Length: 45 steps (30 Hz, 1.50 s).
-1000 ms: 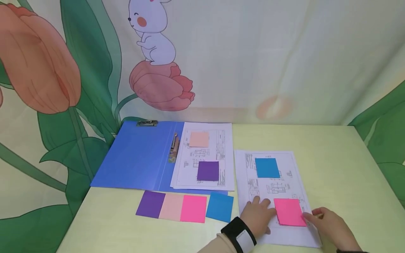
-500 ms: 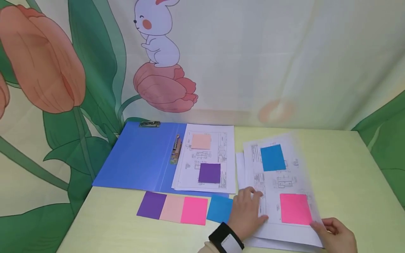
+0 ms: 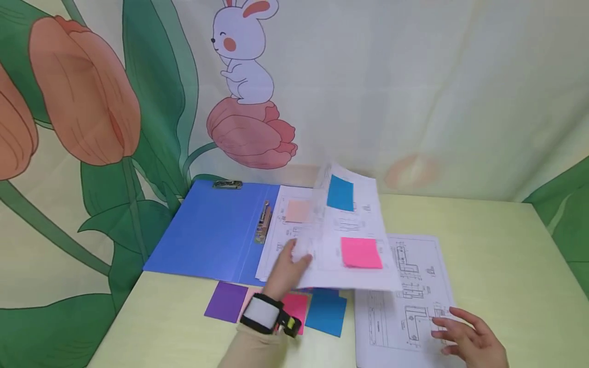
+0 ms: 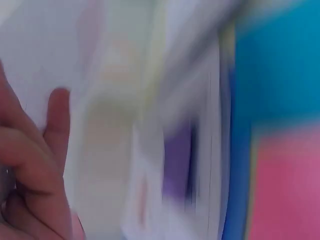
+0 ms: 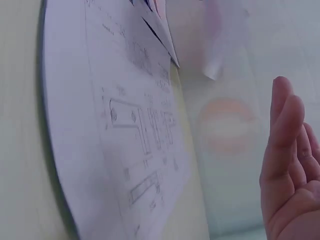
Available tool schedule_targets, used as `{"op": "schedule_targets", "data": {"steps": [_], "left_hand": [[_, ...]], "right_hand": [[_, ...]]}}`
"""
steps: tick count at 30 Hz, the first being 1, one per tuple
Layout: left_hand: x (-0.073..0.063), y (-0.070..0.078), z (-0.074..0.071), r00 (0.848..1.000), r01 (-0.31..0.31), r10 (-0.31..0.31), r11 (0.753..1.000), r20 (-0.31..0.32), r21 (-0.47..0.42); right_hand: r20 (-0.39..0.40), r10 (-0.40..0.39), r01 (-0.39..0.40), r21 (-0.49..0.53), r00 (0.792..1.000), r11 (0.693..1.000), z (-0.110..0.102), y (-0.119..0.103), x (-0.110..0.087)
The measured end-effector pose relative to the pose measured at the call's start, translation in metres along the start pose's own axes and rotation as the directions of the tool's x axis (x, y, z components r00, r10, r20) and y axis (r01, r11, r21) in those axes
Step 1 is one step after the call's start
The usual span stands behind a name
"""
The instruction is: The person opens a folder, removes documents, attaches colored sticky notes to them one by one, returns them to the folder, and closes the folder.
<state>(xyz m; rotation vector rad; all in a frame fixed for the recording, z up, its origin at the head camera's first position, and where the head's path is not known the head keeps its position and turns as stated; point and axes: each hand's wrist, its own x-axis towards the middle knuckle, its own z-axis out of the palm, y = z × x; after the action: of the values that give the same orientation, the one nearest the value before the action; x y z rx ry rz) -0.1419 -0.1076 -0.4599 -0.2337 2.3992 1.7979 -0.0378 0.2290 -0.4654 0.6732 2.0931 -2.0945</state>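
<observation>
My left hand (image 3: pixel 284 271) pinches the left edge of a printed drawing sheet (image 3: pixel 329 276), raised and tilted over the right part of the folder's papers (image 3: pixel 271 255). On that sheet are a blue sticky note (image 3: pixel 340 193) and a hot-pink sticky note (image 3: pixel 361 253). My right hand (image 3: pixel 474 340) hovers with loosely spread fingers over the lower right of a paper stack (image 3: pixel 384 352), holding nothing. Its top page shows bracket drawings. A light-pink note (image 3: pixel 297 211) lies on the folder's papers. The left wrist view is blurred but shows a purple note (image 4: pixel 177 165).
An open blue folder (image 3: pixel 202 230) with metal clips (image 3: pixel 264 222) lies at the left. In front of it is a row of notes: purple (image 3: pixel 225 301), light pink mostly covered by the left wrist, hot pink (image 3: pixel 298 304) and blue (image 3: pixel 326 313). A printed curtain (image 3: pixel 414 76) hangs behind the table.
The sheet with the blue and hot-pink notes has risen off the right stack and moved left over the folder. My left hand went with it; my right hand let go of its corner.
</observation>
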Motion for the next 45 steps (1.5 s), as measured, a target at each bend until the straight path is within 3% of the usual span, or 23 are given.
{"op": "schedule_targets", "data": {"steps": [3,7,10,12,18,23,26,31,33,36,40,42,45], "left_hand": [[0.030,-0.020,-0.036,0.995,0.072,-0.065,0.993,-0.082,0.093],[0.049,-0.046,-0.057,0.982,0.170,-0.157,0.977,-0.105,0.129],[0.052,-0.056,-0.059,0.977,0.187,-0.167,0.969,-0.129,0.161],[0.052,-0.056,-0.058,0.979,0.168,-0.136,0.962,-0.154,0.217],[0.055,-0.049,-0.054,0.979,0.135,-0.059,0.908,-0.197,0.398],[0.060,-0.046,-0.054,0.975,0.137,-0.037,0.875,-0.218,0.464],[0.060,-0.045,-0.056,0.977,0.124,-0.005,0.824,-0.213,0.552],[0.042,-0.030,-0.071,0.979,0.062,0.109,0.652,-0.174,0.756],[0.028,-0.025,-0.084,0.980,0.052,0.121,0.615,-0.160,0.787],[0.003,-0.032,-0.105,0.987,0.080,0.067,0.588,-0.148,0.805],[-0.027,-0.059,-0.126,0.987,0.161,-0.072,0.542,-0.146,0.824],[-0.037,-0.072,-0.133,0.984,0.180,-0.098,0.547,-0.151,0.818],[-0.043,-0.084,-0.140,0.979,0.203,-0.114,0.589,-0.168,0.783]], "right_hand": [[-0.039,0.047,-0.049,-0.055,0.998,0.997,-0.008,0.003,-0.001],[-0.085,0.133,-0.142,-0.103,0.987,0.985,-0.020,0.010,-0.001],[-0.100,0.151,-0.164,-0.131,0.983,0.978,-0.022,0.014,0.000],[-0.115,0.139,-0.154,-0.141,0.984,0.978,-0.022,0.017,0.002],[-0.171,0.114,-0.141,-0.150,0.979,0.979,-0.019,0.019,0.001],[-0.191,0.097,-0.127,-0.153,0.977,0.980,-0.016,0.020,0.000],[-0.194,0.093,-0.124,-0.155,0.977,0.980,-0.017,0.023,0.000],[-0.200,0.055,-0.086,-0.150,0.978,0.985,-0.020,0.031,0.002],[-0.198,0.042,-0.074,-0.155,0.979,0.985,-0.020,0.033,0.002],[-0.195,0.031,-0.063,-0.159,0.980,0.985,-0.018,0.032,0.000],[-0.197,0.045,-0.084,-0.195,0.979,0.977,-0.016,0.027,-0.005],[-0.197,0.051,-0.091,-0.199,0.979,0.976,-0.015,0.024,-0.007],[-0.192,0.047,-0.085,-0.198,0.980,0.976,-0.013,0.022,-0.008]]}}
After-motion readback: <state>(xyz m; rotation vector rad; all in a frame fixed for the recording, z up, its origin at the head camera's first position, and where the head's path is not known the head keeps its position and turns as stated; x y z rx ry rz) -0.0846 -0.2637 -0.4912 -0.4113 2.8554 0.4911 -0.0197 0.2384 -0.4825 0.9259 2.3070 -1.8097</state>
